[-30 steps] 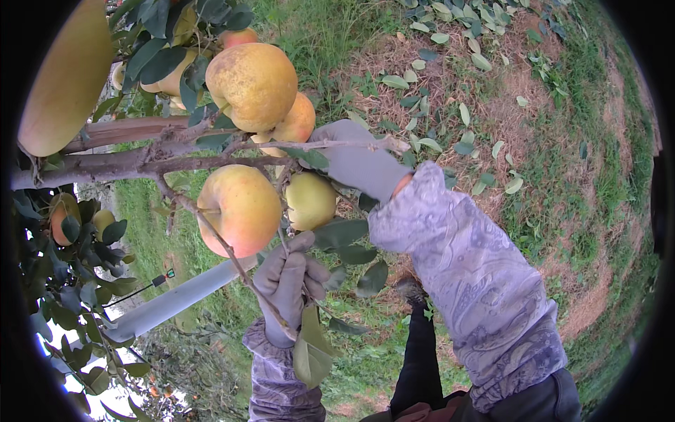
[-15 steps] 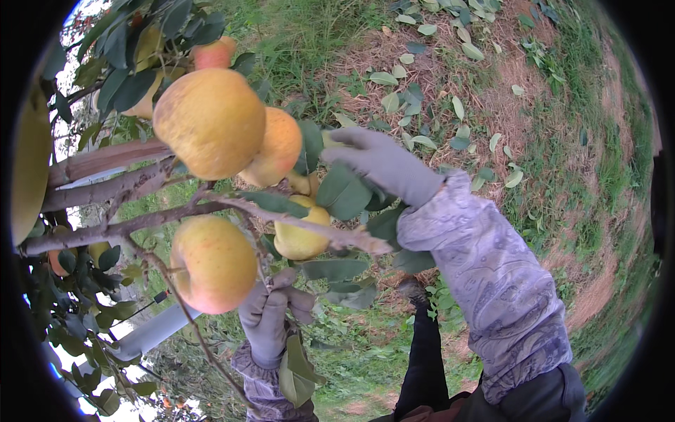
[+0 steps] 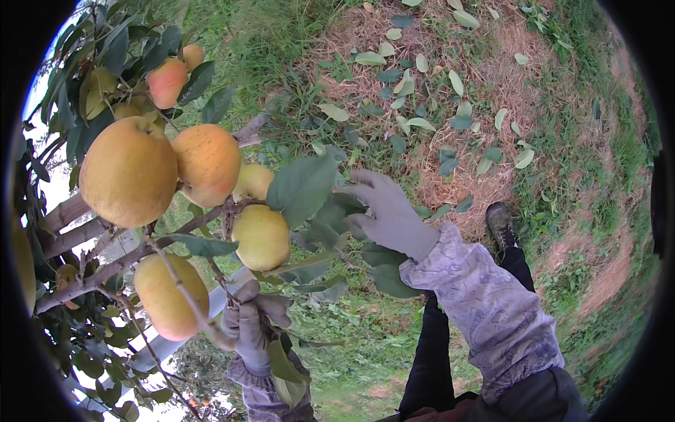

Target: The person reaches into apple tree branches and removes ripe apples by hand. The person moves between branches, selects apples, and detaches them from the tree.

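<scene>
We note a small yellow-green fruit (image 3: 261, 237) hanging under the forked branch (image 3: 105, 271), at the middle of the cluster; our left hand (image 3: 249, 320), in a grey glove, sits just below it, fingers curled shut round a thin twig (image 3: 184, 294); our right hand (image 3: 389, 213), gloved likewise, is spread open among the broad leaves (image 3: 302, 188) just right of the fruit, gripping nothing; larger orange-yellow fruits (image 3: 129, 171) hang upper left; fallen leaves (image 3: 422, 124) litter the dry grass (image 3: 485, 77) below; one shoe (image 3: 500, 224) shows.
</scene>
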`<control>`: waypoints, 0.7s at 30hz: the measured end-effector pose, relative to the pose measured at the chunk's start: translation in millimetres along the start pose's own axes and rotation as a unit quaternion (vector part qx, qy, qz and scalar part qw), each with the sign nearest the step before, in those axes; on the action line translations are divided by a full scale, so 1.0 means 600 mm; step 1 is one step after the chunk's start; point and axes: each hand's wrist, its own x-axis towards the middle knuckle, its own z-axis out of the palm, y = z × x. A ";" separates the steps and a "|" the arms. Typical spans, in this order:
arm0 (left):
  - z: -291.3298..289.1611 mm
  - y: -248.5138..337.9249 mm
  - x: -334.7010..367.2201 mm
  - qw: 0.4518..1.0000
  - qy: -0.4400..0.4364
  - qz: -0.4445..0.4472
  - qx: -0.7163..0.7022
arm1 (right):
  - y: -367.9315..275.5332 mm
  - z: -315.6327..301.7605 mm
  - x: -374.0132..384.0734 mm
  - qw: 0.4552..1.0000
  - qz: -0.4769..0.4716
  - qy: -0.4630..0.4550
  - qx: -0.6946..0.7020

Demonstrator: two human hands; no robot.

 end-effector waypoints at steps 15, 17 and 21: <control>0.027 0.019 0.002 1.000 0.001 0.019 0.021 | 0.038 0.004 0.002 0.975 -0.054 0.044 0.213; 0.024 0.014 0.005 0.999 -0.006 0.019 0.030 | -0.014 0.012 0.035 0.956 0.005 0.048 0.288; 0.022 0.011 0.003 0.999 -0.011 0.016 0.031 | -0.064 0.052 0.092 0.948 0.060 -0.118 0.288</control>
